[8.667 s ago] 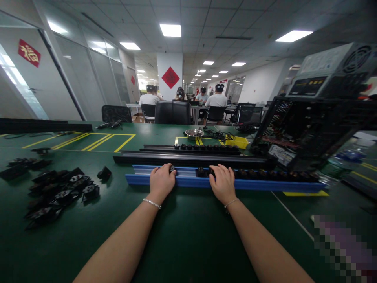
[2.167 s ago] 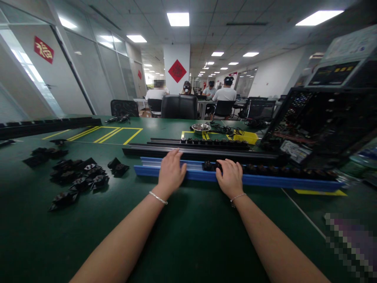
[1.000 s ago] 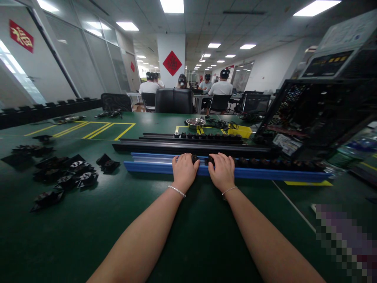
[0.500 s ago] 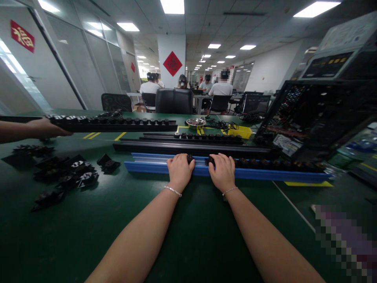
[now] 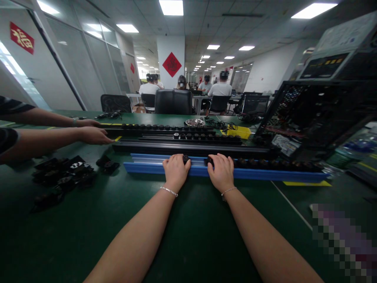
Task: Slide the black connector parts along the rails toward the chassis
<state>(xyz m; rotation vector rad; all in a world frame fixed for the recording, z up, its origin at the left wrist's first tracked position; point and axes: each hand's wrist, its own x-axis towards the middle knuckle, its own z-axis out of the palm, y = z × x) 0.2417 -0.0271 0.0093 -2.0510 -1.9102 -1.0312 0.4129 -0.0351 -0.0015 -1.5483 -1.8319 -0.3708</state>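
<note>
1. Left hand (image 5: 176, 169) curled over the blue rail (image 5: 147, 167), fingers on a small black part (image 5: 185, 158) sitting in the rail; whether pinched, cannot tell
2. Right hand (image 5: 221, 171) just right of it on the rail, fingers covering another black part (image 5: 209, 160); grip unclear
3. Co-worker's hand (image 5: 93, 135) at the left end of the black rail (image 5: 191, 148) behind the blue rail
4. Loose black parts (image 5: 63, 177) on the green table (image 5: 188, 228), left of the blue rail
</note>
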